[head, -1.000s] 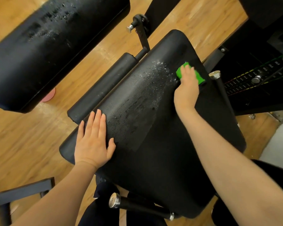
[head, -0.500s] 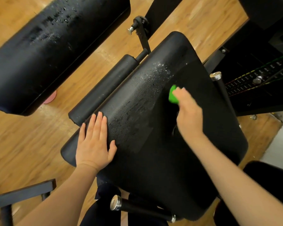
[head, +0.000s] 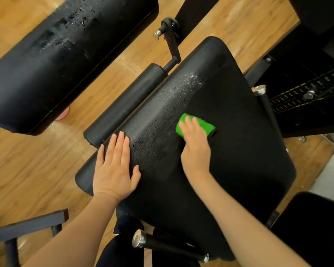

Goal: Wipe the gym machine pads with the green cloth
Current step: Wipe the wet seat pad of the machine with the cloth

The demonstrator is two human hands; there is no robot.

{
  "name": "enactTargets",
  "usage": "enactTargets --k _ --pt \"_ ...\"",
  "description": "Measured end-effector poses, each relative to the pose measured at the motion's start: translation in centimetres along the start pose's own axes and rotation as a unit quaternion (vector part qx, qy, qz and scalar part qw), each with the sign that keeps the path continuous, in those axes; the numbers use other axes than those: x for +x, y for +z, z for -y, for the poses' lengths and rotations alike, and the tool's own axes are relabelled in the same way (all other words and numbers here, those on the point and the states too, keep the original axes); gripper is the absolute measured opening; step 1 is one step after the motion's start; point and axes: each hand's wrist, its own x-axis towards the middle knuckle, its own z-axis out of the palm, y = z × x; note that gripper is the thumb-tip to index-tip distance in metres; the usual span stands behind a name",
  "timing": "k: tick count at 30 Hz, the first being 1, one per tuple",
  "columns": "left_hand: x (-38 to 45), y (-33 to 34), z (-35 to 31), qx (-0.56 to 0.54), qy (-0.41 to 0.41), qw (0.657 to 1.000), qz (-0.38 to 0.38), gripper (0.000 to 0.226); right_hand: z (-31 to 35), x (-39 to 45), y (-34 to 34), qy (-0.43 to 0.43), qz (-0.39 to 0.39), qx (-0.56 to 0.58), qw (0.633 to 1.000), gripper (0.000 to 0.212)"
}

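Observation:
A large black seat pad (head: 239, 155) fills the middle of the head view, with spray droplets along its left half. My right hand (head: 196, 147) presses the folded green cloth (head: 202, 125) flat onto the pad near its centre, fingers straight over the cloth. My left hand (head: 115, 166) rests flat on the pad's near left edge, fingers straight and together. A second long black pad (head: 52, 60), also dotted with droplets, lies at the upper left.
A black foam roller (head: 123, 105) runs beside the seat pad's left edge. Chrome-capped handles stick out at the bottom (head: 141, 240) and right (head: 259, 90). The weight stack (head: 308, 95) is at right, over a wooden floor (head: 27, 170).
My right hand has dragged the green cloth from the pad's far right area down and left toward the centre. My left hand has stayed in place.

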Motion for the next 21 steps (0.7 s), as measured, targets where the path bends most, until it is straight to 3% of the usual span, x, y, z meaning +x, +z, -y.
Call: enactTargets --k 4,7,12,16,19,21 --pt "-0.1 0.0 -0.1 -0.003 -0.001 1.0 0.0 0.074 1.8 -6.4 -0.8 -0.054 0.082 0.023 0.995 0.044" --pt "-0.2 0.0 0.0 -0.002 -0.001 1.0 -0.002 0.074 1.1 -6.3 -1.9 -0.077 0.107 0.082 0.988 0.043" --pt "0.1 0.0 0.0 0.003 0.0 1.0 -0.001 0.073 -2.3 2.7 -4.4 -0.023 0.017 0.079 0.996 0.039" --pt "0.0 0.1 0.1 0.005 0.001 1.0 0.003 0.074 -4.0 12.0 -4.2 0.097 -0.017 0.021 0.995 0.043" --pt "0.0 0.1 0.2 0.008 0.001 1.0 0.005 0.074 -2.8 12.4 -1.4 0.128 -0.002 -0.022 0.991 0.05" --pt "0.0 0.1 0.2 0.007 0.001 1.0 0.005 0.074 -1.8 9.8 -0.2 0.092 -0.016 -0.029 0.995 0.048"
